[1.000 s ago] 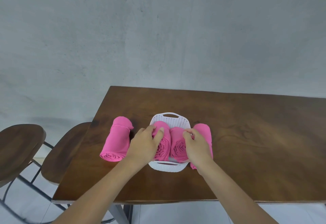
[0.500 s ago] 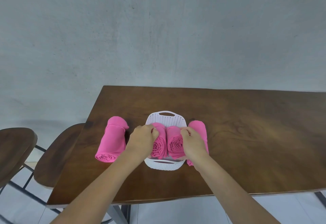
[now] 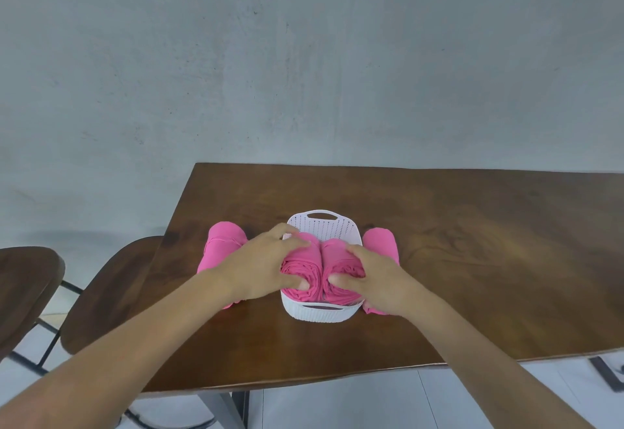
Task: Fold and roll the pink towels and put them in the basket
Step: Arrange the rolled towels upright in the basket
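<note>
Indoors | brown wooden table | grey wall | stools left | fingers of both hands clamped on rolled towels

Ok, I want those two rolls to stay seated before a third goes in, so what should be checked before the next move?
1. Two rolled towels lie side by side in the white basket: ok.
2. Left hand grips the left roll in the basket: ok.
3. Right hand grips the right roll in the basket: ok.
4. Rolls fully down below the rim: not ok, both stand above it.
5. Room left for a third roll: cannot tell, the two fill the width.
6. Remaining rolls within reach: ok, left roll on the table and right roll on the table flank the basket.
</note>
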A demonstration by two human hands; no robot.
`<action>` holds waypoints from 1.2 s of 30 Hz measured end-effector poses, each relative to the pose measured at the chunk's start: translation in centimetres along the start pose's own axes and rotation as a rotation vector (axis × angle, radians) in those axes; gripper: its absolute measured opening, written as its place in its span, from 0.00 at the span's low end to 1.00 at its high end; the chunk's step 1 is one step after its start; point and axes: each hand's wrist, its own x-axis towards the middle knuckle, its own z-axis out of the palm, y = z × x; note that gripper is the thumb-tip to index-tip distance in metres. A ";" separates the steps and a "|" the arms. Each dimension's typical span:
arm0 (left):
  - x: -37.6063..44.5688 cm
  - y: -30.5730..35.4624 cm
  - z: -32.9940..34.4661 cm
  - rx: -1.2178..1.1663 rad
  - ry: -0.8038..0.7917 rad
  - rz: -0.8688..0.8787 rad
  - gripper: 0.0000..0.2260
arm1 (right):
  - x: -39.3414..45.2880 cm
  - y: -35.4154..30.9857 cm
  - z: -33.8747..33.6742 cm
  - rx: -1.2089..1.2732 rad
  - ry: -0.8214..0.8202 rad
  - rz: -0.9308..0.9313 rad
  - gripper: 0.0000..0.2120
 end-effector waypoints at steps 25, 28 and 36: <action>3.4 -0.1 -1.3 0.174 -0.200 0.176 0.23 | 3.6 0.0 -3.0 -0.428 -0.131 -0.192 0.22; 4.8 0.1 -2.3 0.149 -0.270 0.154 0.21 | 4.7 -0.3 -4.0 -0.448 -0.143 -0.181 0.28; 6.9 0.2 -1.4 0.282 -0.385 0.060 0.34 | 6.3 -0.6 -3.0 -0.589 -0.281 -0.106 0.39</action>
